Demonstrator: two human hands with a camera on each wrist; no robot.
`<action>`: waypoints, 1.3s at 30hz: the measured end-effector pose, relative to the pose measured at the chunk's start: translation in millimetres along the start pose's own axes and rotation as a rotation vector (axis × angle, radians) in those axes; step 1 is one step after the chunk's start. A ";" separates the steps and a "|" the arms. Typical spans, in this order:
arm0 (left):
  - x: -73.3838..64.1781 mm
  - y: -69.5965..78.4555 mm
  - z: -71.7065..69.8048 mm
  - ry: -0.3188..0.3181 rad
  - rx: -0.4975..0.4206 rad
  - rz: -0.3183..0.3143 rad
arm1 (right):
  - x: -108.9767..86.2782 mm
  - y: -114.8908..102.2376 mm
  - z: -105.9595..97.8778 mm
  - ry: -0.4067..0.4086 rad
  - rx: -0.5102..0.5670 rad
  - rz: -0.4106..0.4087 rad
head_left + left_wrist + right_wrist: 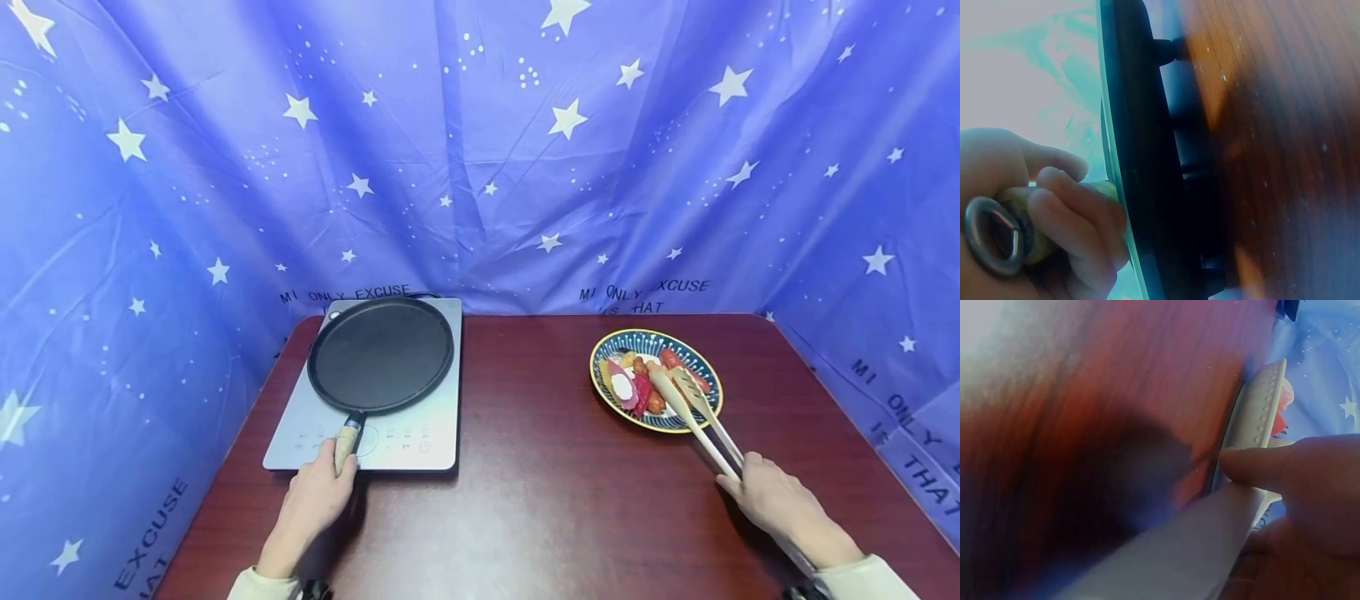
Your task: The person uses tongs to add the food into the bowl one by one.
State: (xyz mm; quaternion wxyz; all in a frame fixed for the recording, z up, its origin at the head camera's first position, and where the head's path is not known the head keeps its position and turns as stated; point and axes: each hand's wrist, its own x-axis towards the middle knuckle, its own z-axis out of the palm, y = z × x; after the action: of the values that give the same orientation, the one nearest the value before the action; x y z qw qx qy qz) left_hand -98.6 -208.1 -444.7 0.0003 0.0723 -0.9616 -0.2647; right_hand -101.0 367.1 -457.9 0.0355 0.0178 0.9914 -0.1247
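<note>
My left hand (318,492) grips the wooden handle of a flat black frying pan (381,354). The pan rests on a silver induction cooker (292,429); in the left wrist view, fingers (1079,219) curl round the handle, whose end carries a metal ring (994,236). At the right, my right hand (780,500) holds a pair of tongs (701,425) between thumb and fingers. The tong tips reach in over a blue patterned plate (600,387) with a yellow rim. Sausages (655,402) and other colourful food pieces lie on it; whether the tips grip one cannot be told.
A dark red wooden table (525,433) carries everything, with a wide stretch between cooker and plate. Blue star-printed curtains (480,150) hang behind the table and along both sides. A black cable (427,294) shows behind the cooker.
</note>
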 end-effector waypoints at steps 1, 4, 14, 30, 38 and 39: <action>-0.4 0.0 0.5 -0.001 -0.002 0.000 | -1.2 0.9 0.4 -0.001 0.010 0.007; -1.2 -0.3 1.8 -0.004 -0.005 -0.001 | -3.9 2.8 1.6 -0.005 0.036 0.021; -1.4 -4.0 2.4 -0.012 -0.005 -0.005 | -14.1 7.3 2.9 0.051 0.055 0.020; 0.0 -2.9 2.1 -0.012 -0.011 0.003 | -18.0 -3.2 -15.3 0.180 0.064 -0.020; 1.8 -2.9 1.5 -0.019 -0.019 -0.001 | -15.5 -24.2 -21.1 0.167 0.079 -0.062; 1.7 -2.7 1.5 -0.018 -0.021 -0.002 | -15.2 -25.6 -21.5 0.156 0.077 -0.065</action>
State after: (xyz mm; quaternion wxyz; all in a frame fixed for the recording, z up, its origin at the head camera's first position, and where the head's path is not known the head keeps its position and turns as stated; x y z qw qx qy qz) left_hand -100.0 -209.8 -447.4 -0.0080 0.0707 -0.9587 -0.2753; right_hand -88.4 347.3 -429.7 -0.0464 -0.0033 0.9857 -0.1621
